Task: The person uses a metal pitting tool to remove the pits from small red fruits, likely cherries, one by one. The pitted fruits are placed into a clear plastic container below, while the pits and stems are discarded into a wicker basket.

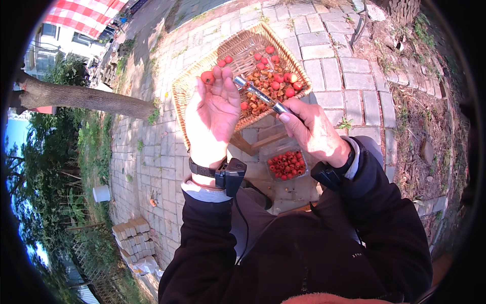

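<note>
My left hand is palm up over the left part of a wicker basket, holding a small red fruit between thumb and fingers. In my right hand is a slim metal tube-like tool, slanting up and left; its far end lies close to the left fingertips. Inside the basket are several loose red fruits and a heap of brownish-orange fruit scraps. Below the basket, near my knees, a clear plastic box holds many small red fruits.
The basket rests on a wooden stool or stand over brick paving. To the left are a leaning tree trunk, a white bucket and stacked bricks. A cable hangs from the left wrist device.
</note>
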{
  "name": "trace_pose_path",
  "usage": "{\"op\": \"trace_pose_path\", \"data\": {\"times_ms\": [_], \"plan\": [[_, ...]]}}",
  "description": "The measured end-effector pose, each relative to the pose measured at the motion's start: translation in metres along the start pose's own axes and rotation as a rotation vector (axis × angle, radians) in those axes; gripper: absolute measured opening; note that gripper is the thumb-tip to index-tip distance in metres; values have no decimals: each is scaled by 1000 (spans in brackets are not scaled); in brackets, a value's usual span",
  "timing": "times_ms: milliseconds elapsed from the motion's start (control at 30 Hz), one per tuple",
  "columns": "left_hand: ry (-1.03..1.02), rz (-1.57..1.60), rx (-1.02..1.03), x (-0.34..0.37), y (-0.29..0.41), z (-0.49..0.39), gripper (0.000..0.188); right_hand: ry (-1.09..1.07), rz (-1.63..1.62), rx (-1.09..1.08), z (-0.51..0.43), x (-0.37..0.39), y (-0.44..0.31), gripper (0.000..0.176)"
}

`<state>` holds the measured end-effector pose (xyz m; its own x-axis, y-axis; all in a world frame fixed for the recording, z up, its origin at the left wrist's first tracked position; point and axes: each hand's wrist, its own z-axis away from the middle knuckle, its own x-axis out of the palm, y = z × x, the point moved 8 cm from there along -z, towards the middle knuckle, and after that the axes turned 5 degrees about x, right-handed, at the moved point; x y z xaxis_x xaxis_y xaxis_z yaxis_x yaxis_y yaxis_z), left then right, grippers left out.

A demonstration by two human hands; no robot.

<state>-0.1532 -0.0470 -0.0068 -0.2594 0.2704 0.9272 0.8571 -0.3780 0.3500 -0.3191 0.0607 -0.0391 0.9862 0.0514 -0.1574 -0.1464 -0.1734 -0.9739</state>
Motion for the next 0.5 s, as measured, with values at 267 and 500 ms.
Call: {"op": "trace_pose_path", "data": {"times_ms": [267, 500], "plan": [[-185, -239, 102, 0, -3, 10, 46, 80, 53, -66, 5, -9, -16, 19], [-195, -158, 22, -6, -6, 18, 47, 40, 18, -40, 6, -4, -14, 13]]}}
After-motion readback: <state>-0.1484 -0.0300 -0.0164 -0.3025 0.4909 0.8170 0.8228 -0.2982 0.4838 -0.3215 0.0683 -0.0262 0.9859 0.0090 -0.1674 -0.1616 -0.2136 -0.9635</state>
